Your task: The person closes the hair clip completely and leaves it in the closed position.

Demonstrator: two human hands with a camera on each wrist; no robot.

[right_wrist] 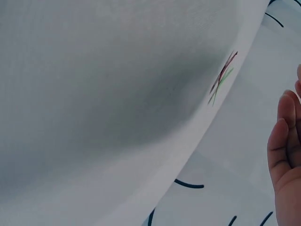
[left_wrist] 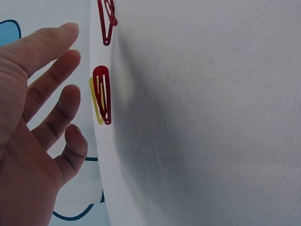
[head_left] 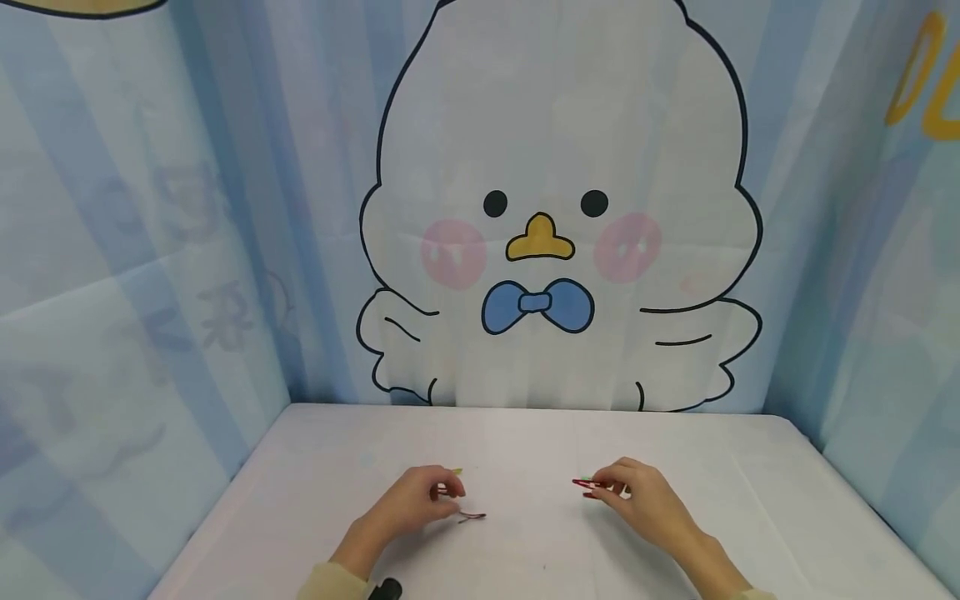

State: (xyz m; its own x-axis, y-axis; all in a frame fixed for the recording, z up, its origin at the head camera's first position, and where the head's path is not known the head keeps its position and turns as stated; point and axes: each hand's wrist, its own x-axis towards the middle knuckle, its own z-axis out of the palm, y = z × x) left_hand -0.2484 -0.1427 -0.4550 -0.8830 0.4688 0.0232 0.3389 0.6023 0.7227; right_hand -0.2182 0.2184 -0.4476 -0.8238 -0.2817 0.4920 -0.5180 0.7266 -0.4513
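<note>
My left hand [head_left: 420, 500] hovers over the white table with loosely curved fingers and a gap between thumb and forefinger. In the left wrist view, a red snap hair clip [left_wrist: 107, 94] overlaps a yellow hair clip [left_wrist: 92, 87] just beyond those fingertips. Another red hair clip [head_left: 472, 516], sprung apart, lies closer to me. My right hand [head_left: 645, 496] is over the right side, its fingertips beside red hair clips [head_left: 585, 482] in the head view. From the right wrist, a green hair clip [right_wrist: 225, 79] crosses the red ones, apart from the partly visible fingers [right_wrist: 278, 146].
The white tabletop [head_left: 525, 550] spreads under both hands. A curtain [head_left: 555, 100] with a cartoon chick stands along its back edge, and blue striped curtains [head_left: 112, 333] close in the sides. A small black object [head_left: 386, 589] shows by the left sleeve [head_left: 335, 582].
</note>
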